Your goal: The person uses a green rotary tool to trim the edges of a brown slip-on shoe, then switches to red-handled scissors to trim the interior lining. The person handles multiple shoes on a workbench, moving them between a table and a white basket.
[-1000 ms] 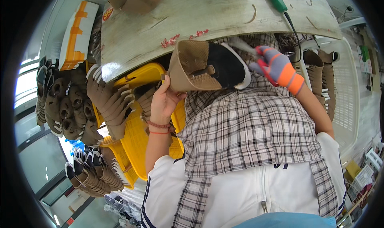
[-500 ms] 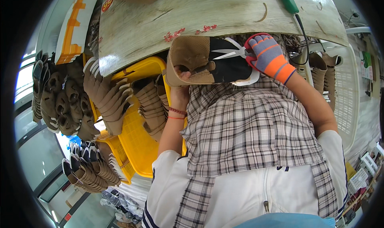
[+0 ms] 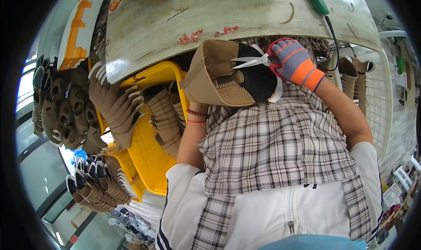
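A tan shoe upper (image 3: 197,85) with a black lining (image 3: 254,85) hangs open over my lap at the table's edge. My left hand (image 3: 199,106) supports it from the near left side; its fingers are hidden behind the upper. A gloved right hand (image 3: 291,59), mine, in grey and orange, is closed around the red handles of a pair of scissors (image 3: 252,62). Their blades are spread and point left, across the upper's opening. A white edge strip (image 3: 276,91) shows at the upper's right end, below the glove.
Ahead lies a worn table (image 3: 149,44), with a green-handled corded tool (image 3: 316,1) at its far right. Yellow baskets (image 3: 151,173) at left hold stacked tan uppers (image 3: 164,118); more uppers (image 3: 66,112) hang beyond. A white basket (image 3: 381,96) stands at right.
My left hand has turned the shoe upper and opened it wider, its lower edge now nearer to me. Fingers that showed in its opening are now hidden. The scissors have hardly moved.
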`<state>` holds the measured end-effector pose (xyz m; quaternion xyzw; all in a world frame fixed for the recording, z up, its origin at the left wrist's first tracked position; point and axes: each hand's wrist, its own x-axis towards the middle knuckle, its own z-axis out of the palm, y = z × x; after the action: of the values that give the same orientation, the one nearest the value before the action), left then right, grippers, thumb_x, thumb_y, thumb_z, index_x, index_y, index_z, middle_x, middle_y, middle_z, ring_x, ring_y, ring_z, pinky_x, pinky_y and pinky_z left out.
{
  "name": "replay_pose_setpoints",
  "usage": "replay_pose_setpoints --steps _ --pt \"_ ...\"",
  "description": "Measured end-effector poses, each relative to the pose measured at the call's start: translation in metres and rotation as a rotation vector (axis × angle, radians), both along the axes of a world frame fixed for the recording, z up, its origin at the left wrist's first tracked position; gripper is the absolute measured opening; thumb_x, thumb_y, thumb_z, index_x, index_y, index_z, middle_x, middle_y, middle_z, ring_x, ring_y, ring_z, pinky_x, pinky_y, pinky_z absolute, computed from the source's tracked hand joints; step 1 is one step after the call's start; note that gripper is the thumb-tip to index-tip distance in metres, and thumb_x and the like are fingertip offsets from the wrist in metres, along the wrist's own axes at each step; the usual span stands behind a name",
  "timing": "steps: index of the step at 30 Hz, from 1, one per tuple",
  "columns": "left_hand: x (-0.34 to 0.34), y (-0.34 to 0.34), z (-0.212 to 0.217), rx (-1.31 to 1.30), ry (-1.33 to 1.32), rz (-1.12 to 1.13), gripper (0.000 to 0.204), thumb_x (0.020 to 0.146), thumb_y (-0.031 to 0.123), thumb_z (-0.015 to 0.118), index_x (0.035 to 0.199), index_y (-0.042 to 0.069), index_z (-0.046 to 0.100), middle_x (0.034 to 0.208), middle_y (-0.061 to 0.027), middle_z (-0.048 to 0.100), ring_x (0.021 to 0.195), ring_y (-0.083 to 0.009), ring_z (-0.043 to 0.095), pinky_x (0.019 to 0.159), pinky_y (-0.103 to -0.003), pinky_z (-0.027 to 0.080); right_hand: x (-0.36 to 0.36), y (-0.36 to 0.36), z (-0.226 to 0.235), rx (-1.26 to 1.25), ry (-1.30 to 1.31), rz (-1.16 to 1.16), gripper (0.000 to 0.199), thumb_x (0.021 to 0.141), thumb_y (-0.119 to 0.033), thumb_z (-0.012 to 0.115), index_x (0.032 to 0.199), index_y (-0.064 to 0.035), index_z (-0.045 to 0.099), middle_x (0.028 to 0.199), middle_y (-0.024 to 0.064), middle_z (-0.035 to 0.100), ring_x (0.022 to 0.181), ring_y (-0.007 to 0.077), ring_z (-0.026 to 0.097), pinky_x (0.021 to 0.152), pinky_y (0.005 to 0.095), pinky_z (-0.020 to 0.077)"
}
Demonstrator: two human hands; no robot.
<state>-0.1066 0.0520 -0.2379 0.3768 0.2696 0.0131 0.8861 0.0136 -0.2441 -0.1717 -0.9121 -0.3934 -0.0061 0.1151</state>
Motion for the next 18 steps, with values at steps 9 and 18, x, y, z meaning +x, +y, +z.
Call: replay_pose_setpoints --steps 9,18 --pt "-0.006 -0.011 0.003 -0.002 -0.035 -0.004 0.052 0.091 0.032 0.060 0.132 0.007 0.042 0.127 -0.0109 0.052 0.112 -0.0251 0.055 0.089 -0.043 0.052 -0.002 0.015 -0.012 -0.060 -0.112 0.074 0.032 0.069 -0.033 0.074 0.092 -0.0146 0.063 0.091 0.0066 0.061 0.088 0.0240 0.059 0.076 0.0357 0.0451" --pt "0.004 -0.032 0.034 0.089 -0.004 0.022 0.041 0.091 0.028 0.062 0.125 0.007 0.052 0.114 -0.0035 0.057 0.101 -0.0169 0.057 0.086 -0.033 0.050 -0.003 0.006 0.001 0.087 -0.118 0.010 0.033 0.070 -0.037 0.074 0.092 -0.0143 0.063 0.086 0.0049 0.061 0.084 0.0230 0.059 0.075 0.0354 0.0456"
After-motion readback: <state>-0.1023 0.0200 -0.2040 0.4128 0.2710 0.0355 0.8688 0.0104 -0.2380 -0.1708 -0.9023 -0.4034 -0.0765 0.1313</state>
